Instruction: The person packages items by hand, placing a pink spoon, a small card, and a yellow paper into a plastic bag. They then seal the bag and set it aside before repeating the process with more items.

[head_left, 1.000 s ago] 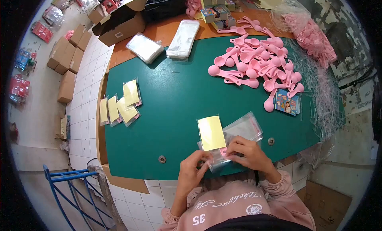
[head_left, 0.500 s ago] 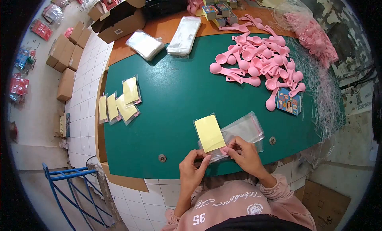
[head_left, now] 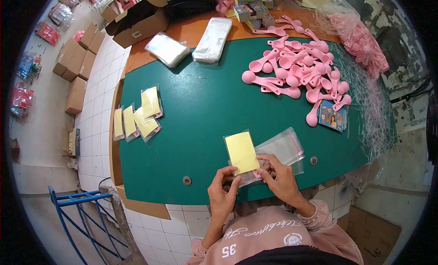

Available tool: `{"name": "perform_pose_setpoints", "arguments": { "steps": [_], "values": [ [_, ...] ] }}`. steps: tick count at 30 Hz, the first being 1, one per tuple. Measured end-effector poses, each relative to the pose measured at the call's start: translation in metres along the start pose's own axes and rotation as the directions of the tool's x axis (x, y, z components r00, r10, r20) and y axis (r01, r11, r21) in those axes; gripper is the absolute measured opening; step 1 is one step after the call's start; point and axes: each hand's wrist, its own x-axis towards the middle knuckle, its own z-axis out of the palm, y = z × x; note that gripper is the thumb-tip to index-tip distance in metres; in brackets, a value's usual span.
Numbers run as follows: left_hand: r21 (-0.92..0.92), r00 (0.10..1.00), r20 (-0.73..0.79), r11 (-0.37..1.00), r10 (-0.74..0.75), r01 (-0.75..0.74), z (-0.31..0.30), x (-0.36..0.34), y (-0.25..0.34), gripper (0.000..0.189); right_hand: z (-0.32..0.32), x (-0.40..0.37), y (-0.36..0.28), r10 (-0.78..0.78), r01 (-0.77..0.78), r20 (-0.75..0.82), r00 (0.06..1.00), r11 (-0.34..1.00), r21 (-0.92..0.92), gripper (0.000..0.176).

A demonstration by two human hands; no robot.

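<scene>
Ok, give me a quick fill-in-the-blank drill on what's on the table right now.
1. The left hand and right hand pinch a clear bag holding a ____ card.
2. The loose spoons heaped at the far right are ____.
3. The filled packs lie on the person's ____ side of the table.
Missing words: yellow; pink; left.

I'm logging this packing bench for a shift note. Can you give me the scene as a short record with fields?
Left hand: pinches the lower edge of the yellow-card bag
Right hand: grips the same bag's lower right corner
Underneath: empty bags
Far right: pink spoons, printed cards
Left side: yellow packs
Surface: green table
</scene>
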Motion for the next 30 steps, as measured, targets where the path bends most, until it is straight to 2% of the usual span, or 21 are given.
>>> {"name": "perform_pose_setpoints", "arguments": {
  "steps": [2, 3, 5, 6, 8, 12, 14, 16, 17, 18, 19, 20, 21, 22, 23, 24, 25, 26, 27, 29, 30],
  "values": [
    [0.033, 0.999, -0.027, 0.999, 0.034, -0.033, 0.001, 0.0, 0.002, 0.031, 0.0, 0.0, 0.001, -0.026, 0.026, 0.001, 1.0, 0.999, -0.023, 0.03],
    [0.033, 0.999, -0.027, 0.999, 0.034, -0.033, 0.001, 0.0, 0.0, 0.031, -0.001, 0.0, 0.0, -0.026, 0.026, 0.001, 1.0, 0.999, -0.023, 0.03],
    [0.085, 0.997, -0.017, 0.994, 0.071, -0.069, 0.0, 0.001, -0.005, 0.041, -0.006, 0.0, -0.005, 0.096, -0.105, 0.104, 0.99, 0.991, 0.084, 0.036],
    [0.085, 0.997, -0.018, 0.994, 0.071, -0.069, 0.0, 0.001, -0.004, 0.041, -0.008, -0.002, -0.006, 0.096, -0.105, 0.104, 0.99, 0.991, 0.084, 0.036],
    [0.082, 0.995, -0.047, 0.993, 0.086, -0.082, 0.001, 0.001, -0.002, 0.041, -0.013, -0.004, -0.007, 0.119, -0.165, 0.188, 0.975, 0.953, 0.254, 0.04],
    [0.028, 0.994, -0.046, 0.995, 0.095, -0.094, 0.001, 0.002, 0.002, 0.041, -0.021, -0.009, -0.004, 0.153, -0.223, 0.225, 0.962, 0.917, 0.332, 0.034],
    [-0.067, 0.987, -0.1, 0.989, 0.123, -0.13, -0.002, 0.005, 0.006, 0.042, -0.034, -0.009, -0.001, 0.089, -0.139, 0.254, 0.963, 0.973, 0.184, 0.022],
    [-0.023, 0.974, -0.182, 0.99, 0.131, -0.138, -0.018, 0.015, 0.021, 0.042, -0.081, 0.0, -0.025, -0.089, 0.11, 0.416, 0.905, 0.994, -0.027, 0.014],
    [0.048, 0.942, -0.249, 0.975, 0.224, -0.219, -0.03, 0.024, 0.025, 0.041, -0.11, 0.004, -0.033, -0.15, 0.187, 0.438, 0.886, 0.982, -0.042, 0.008],
    [0.12, 0.894, -0.309, 0.946, 0.324, -0.301, -0.047, 0.035, 0.03, 0.041, -0.145, 0.006, -0.034, -0.259, 0.286, 0.404, 0.877, 0.958, -0.007, 0.006],
    [0.101, 0.882, -0.377, 0.959, 0.282, -0.264, -0.064, 0.043, 0.042, 0.039, -0.189, 0.017, -0.015, -0.479, 0.402, 0.383, 0.79, 0.876, 0.267, 0.011],
    [0.162, 0.826, -0.441, 0.936, 0.351, -0.311, -0.084, 0.057, 0.048, 0.039, -0.247, 0.027, 0.012, -0.526, 0.427, 0.358, 0.771, 0.845, 0.323, 0.016],
    [0.223, 0.761, -0.497, 0.908, 0.418, -0.354, -0.105, 0.074, 0.052, 0.038, -0.304, 0.044, 0.041, -0.627, 0.547, 0.131, 0.768, 0.748, 0.375, 0.025],
    [0.237, 0.743, -0.525, 0.91, 0.415, -0.34, -0.128, 0.093, 0.054, 0.038, -0.331, 0.062, 0.033, -0.252, 0.278, -0.443, 0.861, 0.961, -0.006, 0.035],
    [0.25, 0.722, -0.557, 0.912, 0.41, -0.325, -0.151, 0.109, 0.052, 0.037, -0.339, 0.062, 0.033, -0.257, 0.28, -0.442, 0.86, 0.96, -0.013, 0.035],
    [0.246, 0.719, -0.56, 0.911, 0.411, -0.33, -0.177, 0.123, 0.043, 0.037, -0.344, 0.065, 0.035, -0.253, 0.122, -0.52, 0.816, 0.954, -0.273, 0.035],
    [0.295, 0.734, -0.526, 0.902, 0.429, -0.316, -0.202, 0.138, 0.032, 0.036, -0.348, 0.07, 0.038, -0.275, -0.068, -0.59, 0.759, 0.868, -0.492, 0.035],
    [0.341, 0.747, -0.495, 0.89, 0.444, -0.303, -0.212, 0.147, 0.027, 0.036, -0.352, 0.077, 0.039, -0.323, -0.269, -0.641, 0.696, 0.71, -0.65, 0.036],
    [0.339, 0.745, -0.5, 0.892, 0.441, -0.3, -0.207, 0.144, 0.027, 0.036, -0.354, 0.082, 0.042, -0.38, -0.47, -0.67, 0.637, 0.498, -0.729, 0.036],
    [0.78, 0.557, -0.486, 0.622, 0.674, -0.072, -0.183, 0.136, 0.034, 0.035, -0.294, 0.084, 0.028, -0.587, -0.444, -0.493, 0.642, 0.24, -0.863, 0.031],
    [0.688, 0.662, -0.46, 0.709, 0.591, -0.155, -0.16, 0.133, 0.041, 0.033, -0.262, 0.09, 0.02, -0.52, -0.19, -0.48, 0.707, 0.514, -0.836, 0.027]
  ]
}}
